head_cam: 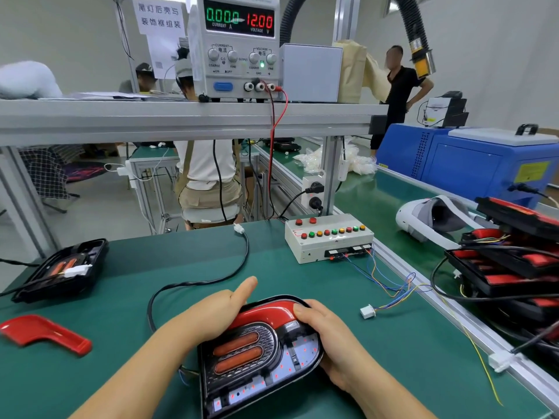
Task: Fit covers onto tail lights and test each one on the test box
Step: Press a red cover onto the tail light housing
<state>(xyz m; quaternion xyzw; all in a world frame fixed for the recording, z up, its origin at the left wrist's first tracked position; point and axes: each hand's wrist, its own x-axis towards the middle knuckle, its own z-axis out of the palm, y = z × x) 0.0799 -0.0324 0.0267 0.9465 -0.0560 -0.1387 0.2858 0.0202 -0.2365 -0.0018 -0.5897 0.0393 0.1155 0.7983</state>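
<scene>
Main risk: red cover (266,313) sits along the top curve of the tail light (260,358) but full seating can't be confirmed. Uneven push from the two sides could snap one end in and leave the other proud, or crack a clip. The light lies flat on the green desk (181,255) close to the near edge, so a hard downward press could make it skid toward the person. Its black cable (211,279) loops off to the left and back. A tug on the housing could drag the white plug (239,228), which lies unplugged on the desk well apart from the test box (329,237). The test lead connector (367,312) lies loose just right of the light and nothing is hooked up, so I'd judge testing not started. Skipping a seating check before plugging in would pass a bad fit. Left hand (217,313): its palm side lies against the left end of the cover and housing, with the thumb straight and pointing up and away. Its fingers are hidden behind the light, so I can't tell whether it grips or only presses. Right hand (326,337): wrapped round the right edge of the housing, thumb down on the cover's right end, fingers curled under the rim, gripping the light. A spare cover (45,334) lies on the desk far left, untouched.
</scene>
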